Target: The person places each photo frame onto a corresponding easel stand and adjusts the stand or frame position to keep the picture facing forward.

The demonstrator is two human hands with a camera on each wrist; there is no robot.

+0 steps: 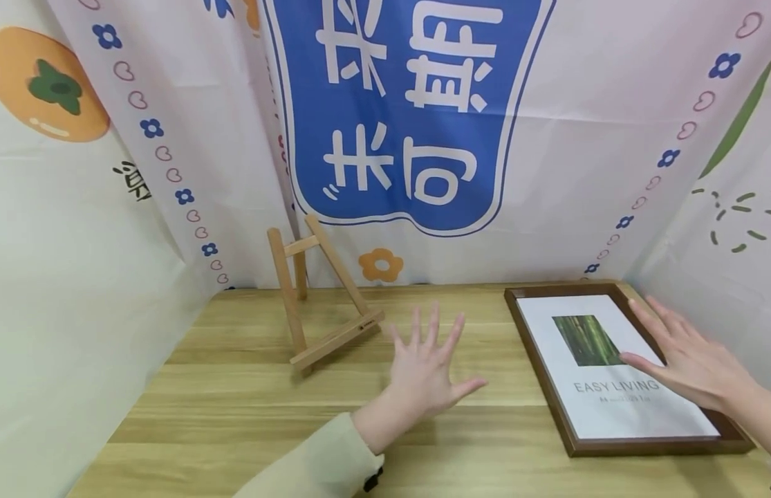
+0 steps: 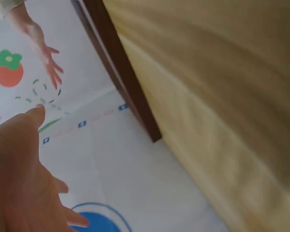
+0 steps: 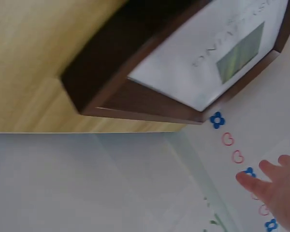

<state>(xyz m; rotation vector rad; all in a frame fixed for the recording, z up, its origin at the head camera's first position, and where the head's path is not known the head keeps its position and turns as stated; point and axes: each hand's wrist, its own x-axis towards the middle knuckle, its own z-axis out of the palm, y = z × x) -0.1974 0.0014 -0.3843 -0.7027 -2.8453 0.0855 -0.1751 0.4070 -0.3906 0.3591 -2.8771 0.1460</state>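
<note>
Left hand and right hand, both spread and empty, hover in the head view: left over bare table, right over one frame by its right edge; one easel stands back left, open room between, printed cloth around. Left wrist: both hands apart from the frame. Right wrist: frame corner near table edge.
</note>
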